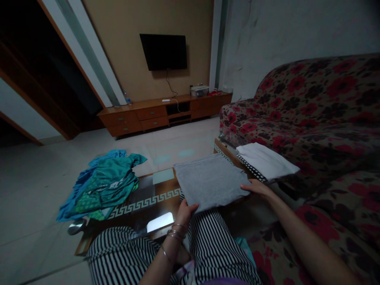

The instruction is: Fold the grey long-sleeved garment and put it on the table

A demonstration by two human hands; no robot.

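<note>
1. The floral sofa (320, 107) crowds the right side of the glass-topped coffee table (145, 202), so anything sliding off that side could drop into the gap between them.
2. The teal clothes heap (103, 186) sits at the table's far-left edge. It looks loose, and a careless tug could spill it onto the floor.
3. The white folded cloth (264, 160) overhangs the table's right edge. A push from the neighbouring bundle could tip it off.
4. The grey folded cloth (210, 182) lies square and flat at the table's near edge, just beside the white stack. Its near edge could slump if support is lost.
5. The left hand (185, 213) meets that near edge, fingers together. Whether they pinch is hidden.
6. The right hand (257, 188) touches the near corner, fingers together and flat, with no clear clamp.
</note>
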